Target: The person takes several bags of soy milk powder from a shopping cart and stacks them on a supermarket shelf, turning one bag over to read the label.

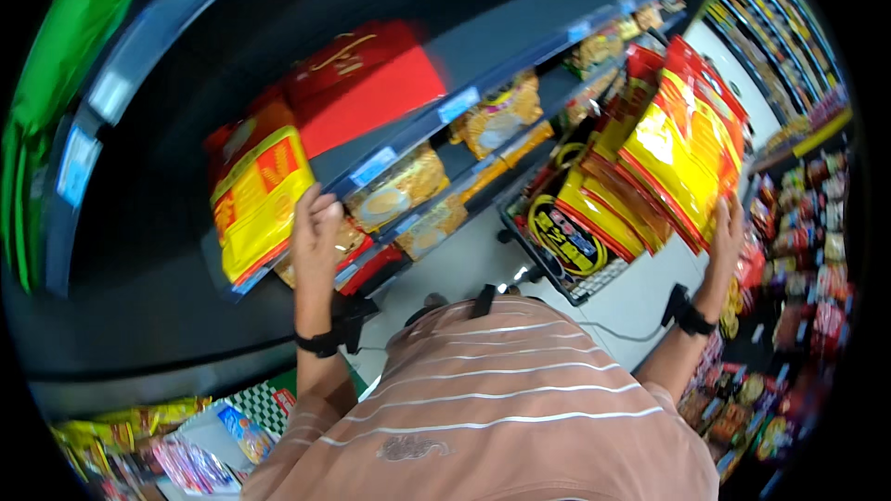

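On the dark shelf stands a glossy yellow-and-red packet (pixel 261 202), with my left hand (pixel 317 223) against its right edge. The fingers are bent, and whether they grip it cannot be told. To the right, my right hand (pixel 726 226) holds the side edge of another yellow-and-red packet (pixel 686 153), tilted over a shopping cart (pixel 539 261). Similar packets (pixel 609 219) lean beneath it in the cart. A black package with yellow rings (pixel 567 236) lies lower in the cart and bears writing.
Behind the shelf packet is a red gift bag (pixel 376 90). Lower shelves hold bagged food (pixel 400 184) behind price-label strips (pixel 376 165). Green packaging (pixel 76 35) hangs at the upper left. Racks of small packets (pixel 807 236) line the right side, above a pale tiled floor (pixel 466 285).
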A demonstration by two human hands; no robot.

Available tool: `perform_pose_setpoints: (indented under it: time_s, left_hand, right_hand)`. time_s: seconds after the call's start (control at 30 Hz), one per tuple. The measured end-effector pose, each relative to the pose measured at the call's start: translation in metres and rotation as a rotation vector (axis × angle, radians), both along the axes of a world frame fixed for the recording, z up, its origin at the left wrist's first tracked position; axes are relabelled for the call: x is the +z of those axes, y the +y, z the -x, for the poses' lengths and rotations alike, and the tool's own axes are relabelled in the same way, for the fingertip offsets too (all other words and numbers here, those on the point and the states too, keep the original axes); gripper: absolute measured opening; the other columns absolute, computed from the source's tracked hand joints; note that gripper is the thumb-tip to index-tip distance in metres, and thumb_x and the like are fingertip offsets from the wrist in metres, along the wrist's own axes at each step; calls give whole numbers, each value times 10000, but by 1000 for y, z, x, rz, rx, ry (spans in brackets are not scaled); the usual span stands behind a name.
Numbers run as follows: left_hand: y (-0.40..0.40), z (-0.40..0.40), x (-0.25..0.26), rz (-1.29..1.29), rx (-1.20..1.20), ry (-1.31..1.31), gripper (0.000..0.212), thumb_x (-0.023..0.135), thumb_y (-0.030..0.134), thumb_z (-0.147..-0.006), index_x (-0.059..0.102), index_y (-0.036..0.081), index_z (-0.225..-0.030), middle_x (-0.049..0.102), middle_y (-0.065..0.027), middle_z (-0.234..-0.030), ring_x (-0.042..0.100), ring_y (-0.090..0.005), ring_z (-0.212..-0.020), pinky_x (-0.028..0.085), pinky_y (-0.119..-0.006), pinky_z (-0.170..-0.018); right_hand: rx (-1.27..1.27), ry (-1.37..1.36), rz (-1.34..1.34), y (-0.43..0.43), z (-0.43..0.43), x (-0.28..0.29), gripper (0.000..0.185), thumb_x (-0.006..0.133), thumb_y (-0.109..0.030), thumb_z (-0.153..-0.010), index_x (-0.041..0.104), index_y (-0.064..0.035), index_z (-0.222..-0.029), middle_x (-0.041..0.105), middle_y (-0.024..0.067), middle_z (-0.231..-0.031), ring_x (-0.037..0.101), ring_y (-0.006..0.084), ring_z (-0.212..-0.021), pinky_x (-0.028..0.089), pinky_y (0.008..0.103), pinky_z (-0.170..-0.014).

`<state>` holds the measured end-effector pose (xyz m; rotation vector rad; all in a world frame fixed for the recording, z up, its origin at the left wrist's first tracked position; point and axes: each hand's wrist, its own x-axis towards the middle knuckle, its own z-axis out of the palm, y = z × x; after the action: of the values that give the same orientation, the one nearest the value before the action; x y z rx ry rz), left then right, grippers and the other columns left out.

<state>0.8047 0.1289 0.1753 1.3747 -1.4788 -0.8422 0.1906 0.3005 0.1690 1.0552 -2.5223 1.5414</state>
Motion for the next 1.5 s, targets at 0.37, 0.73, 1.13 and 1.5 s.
perform_pose_setpoints:
  time_s: [0.37,0.73,1.13,1.5]
  left_hand:
    - [9,13,-9,-95,-125,-7,433,591,191,-1025,513,-7,-1402,640,-158,-1222,610,-190,-1100,480,-313,-965]
    - [10,13,-9,-132,-201,-31,419,583,195,-1027,528,-4,-1391,644,-163,-1221,625,-194,-1097,507,-310,-937]
    - [25,-17,14,-15,-14,24,367,567,140,-1035,549,-16,-1367,650,-142,-1213,631,-176,-1085,509,-299,-926]
    - [19,-172,6,38,626,-523,598,566,361,-1018,464,-60,-1430,463,-292,-1459,458,-406,-1360,387,-430,-1108]
  right_hand:
    - [38,11,17,-29,-20,6,592,601,-386,-1003,543,64,-1384,605,244,-1333,584,273,-1230,428,334,-1052]
    - [-30,8,-1,-25,-35,14,609,573,-419,-1017,526,49,-1403,594,257,-1346,582,286,-1240,429,341,-1048]
    - [-17,387,65,-12,-69,48,460,545,-247,-1045,509,46,-1398,540,199,-1408,539,265,-1275,426,365,-1058]
    - [986,-418,128,-152,-311,39,294,559,-202,-1021,616,11,-1216,667,78,-1142,646,161,-1016,516,309,-887]
